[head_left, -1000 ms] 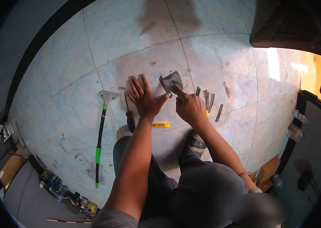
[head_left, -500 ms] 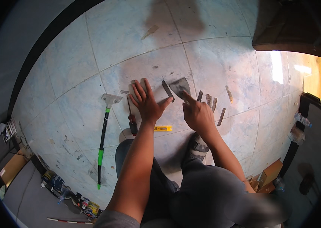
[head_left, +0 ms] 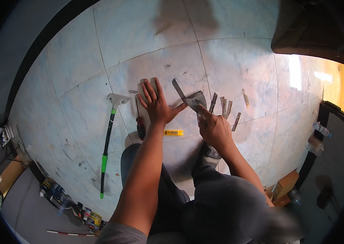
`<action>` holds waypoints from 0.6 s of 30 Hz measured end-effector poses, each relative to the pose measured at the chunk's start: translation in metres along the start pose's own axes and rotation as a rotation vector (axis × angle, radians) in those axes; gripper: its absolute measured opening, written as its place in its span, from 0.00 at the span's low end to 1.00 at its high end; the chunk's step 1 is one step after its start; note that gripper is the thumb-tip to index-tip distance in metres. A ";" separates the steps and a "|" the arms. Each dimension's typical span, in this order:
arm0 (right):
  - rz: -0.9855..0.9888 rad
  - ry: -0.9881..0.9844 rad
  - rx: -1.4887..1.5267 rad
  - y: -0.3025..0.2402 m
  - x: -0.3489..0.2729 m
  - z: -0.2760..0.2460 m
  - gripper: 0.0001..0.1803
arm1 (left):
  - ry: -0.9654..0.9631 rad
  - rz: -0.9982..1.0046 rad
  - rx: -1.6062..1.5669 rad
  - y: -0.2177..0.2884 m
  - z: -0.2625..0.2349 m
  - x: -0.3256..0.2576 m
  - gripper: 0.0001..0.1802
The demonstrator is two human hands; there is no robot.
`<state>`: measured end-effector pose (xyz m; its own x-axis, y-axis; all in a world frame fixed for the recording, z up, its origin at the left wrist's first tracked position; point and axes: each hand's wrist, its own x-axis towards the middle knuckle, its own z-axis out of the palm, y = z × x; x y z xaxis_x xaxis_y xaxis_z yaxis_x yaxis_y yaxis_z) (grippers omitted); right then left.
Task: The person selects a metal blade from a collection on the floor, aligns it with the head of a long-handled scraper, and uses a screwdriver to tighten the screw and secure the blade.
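Note:
My left hand [head_left: 158, 109] lies flat on the tiled floor with its fingers spread. Its thumb tip is at the lower end of a dark, narrow metal strip [head_left: 177, 89] resting on the tile. In my right hand [head_left: 216, 129] is a putty knife [head_left: 195, 100], index finger stretched along its broad grey blade; the handle is mostly hidden by the hand. One corner of that blade meets the strip close to my left thumb. Right of the putty knife lies another dark strip [head_left: 213, 102], with several brownish strips [head_left: 229, 109] beyond it.
A screwdriver [head_left: 140, 127] and a small yellow case [head_left: 173, 132] lie near my left forearm. Further left is a long-handled scraper [head_left: 106, 149] with green grips. Cardboard boxes [head_left: 286, 185] stand at the lower right; assorted items [head_left: 64, 199] line the lower left.
The putty knife has come down and turned, its corner now at the strip's lower end near my left thumb. My left hand stays spread on the floor. The view has shifted slightly.

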<state>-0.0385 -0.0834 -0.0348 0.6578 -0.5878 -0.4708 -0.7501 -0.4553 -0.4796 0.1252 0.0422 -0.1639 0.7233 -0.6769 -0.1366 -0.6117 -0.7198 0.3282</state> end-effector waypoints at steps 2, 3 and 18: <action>0.001 -0.009 -0.011 0.004 -0.002 -0.001 0.23 | -0.029 -0.007 -0.010 0.003 -0.001 -0.002 0.80; -0.016 -0.001 -0.005 0.002 -0.002 -0.001 0.23 | -0.037 -0.007 -0.011 0.002 -0.001 -0.001 0.80; -0.097 0.031 -0.003 -0.004 0.006 0.032 0.24 | -0.160 -0.113 0.006 0.006 0.003 0.004 0.83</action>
<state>-0.0296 -0.0636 -0.0595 0.7247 -0.5615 -0.3993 -0.6835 -0.5128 -0.5195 0.1237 0.0342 -0.1652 0.7277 -0.6072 -0.3191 -0.5317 -0.7932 0.2969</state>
